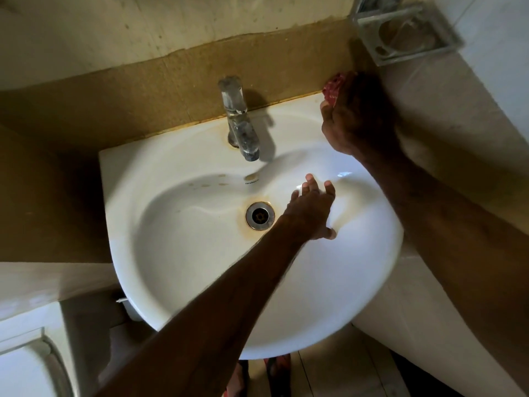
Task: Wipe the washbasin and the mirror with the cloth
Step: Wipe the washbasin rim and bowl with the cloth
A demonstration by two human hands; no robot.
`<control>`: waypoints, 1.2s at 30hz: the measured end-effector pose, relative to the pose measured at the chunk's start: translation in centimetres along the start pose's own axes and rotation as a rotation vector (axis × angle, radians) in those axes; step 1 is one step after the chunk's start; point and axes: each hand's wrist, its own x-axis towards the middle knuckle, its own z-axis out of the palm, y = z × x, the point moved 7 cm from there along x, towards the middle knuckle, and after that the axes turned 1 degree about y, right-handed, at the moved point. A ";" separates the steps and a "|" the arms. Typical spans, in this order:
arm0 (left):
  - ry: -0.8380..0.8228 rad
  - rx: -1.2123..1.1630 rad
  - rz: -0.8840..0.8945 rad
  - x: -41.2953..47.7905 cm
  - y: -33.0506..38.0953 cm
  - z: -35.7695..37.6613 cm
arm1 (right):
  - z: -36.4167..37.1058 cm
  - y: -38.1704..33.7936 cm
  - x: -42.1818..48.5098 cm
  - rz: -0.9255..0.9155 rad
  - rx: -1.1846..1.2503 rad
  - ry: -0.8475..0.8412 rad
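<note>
Cloth (333, 87) sits bunched in my right grip (353, 116), clenched around it at the basin's (183, 282) two o'clock corner, against the wall. My left grip (310, 210) is released, fingers spread flat inside the bowl, just at three o'clock of the drain (260, 215). The tap (239, 116) stands at twelve.

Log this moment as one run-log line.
right hand: wiping basin back right corner with red cloth | left hand: open, spread inside bowl beside drain | mirror: out of view
</note>
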 end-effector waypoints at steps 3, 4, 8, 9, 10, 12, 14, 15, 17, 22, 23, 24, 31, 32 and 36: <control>0.015 -0.002 0.000 -0.1 -0.3 0.1 | 0.0 -0.4 -0.9 -0.040 -0.129 0.120; 0.025 -0.003 0.007 -0.2 -0.4 0.1 | 0.1 -0.4 -1.8 -0.049 -0.164 0.113; 0.046 -0.013 0.024 -0.6 -0.9 0.3 | 0.8 1.1 -7.1 -0.192 -0.230 0.253; 0.055 -0.012 0.027 -0.7 -1.0 0.3 | 0.8 1.6 -8.4 -0.223 -0.284 0.295; 0.065 -0.013 0.032 -0.7 -1.2 0.3 | 0.8 2.2 -9.5 -0.238 -0.309 0.301; 0.085 -0.022 0.040 -0.8 -1.5 0.4 | 1.0 3.0 -10.9 -0.260 -0.344 0.282; 0.101 -0.030 0.044 -0.9 -1.7 0.4 | 1.4 3.3 -11.6 -0.277 -0.354 0.272; 0.101 -0.030 0.043 -1.1 -1.8 0.4 | 1.4 3.1 -11.5 -0.273 -0.347 0.277; 0.096 -0.023 0.041 -1.3 -1.7 0.7 | 1.4 2.9 -11.0 -0.228 -0.340 0.293; 0.169 -0.023 0.037 -2.1 -1.5 0.6 | 0.7 1.5 -7.3 -0.178 -0.210 0.328; 0.205 -0.020 0.036 -2.4 -1.5 0.6 | 0.9 1.3 -5.8 -0.137 -0.176 0.334; 0.239 -0.007 0.026 -2.7 -1.6 0.7 | 1.0 0.8 -4.4 -0.090 -0.168 0.354; 0.336 0.016 -0.135 -5.3 -4.4 -0.6 | 0.4 -5.5 -0.4 0.103 -0.117 0.411; 0.383 0.012 -0.169 -5.7 -4.9 -1.4 | 0.4 -7.1 -1.3 0.054 -0.090 0.443; 0.554 -0.009 -0.162 -7.5 -6.0 -3.7 | 1.9 -12.5 -5.8 -0.308 0.154 0.425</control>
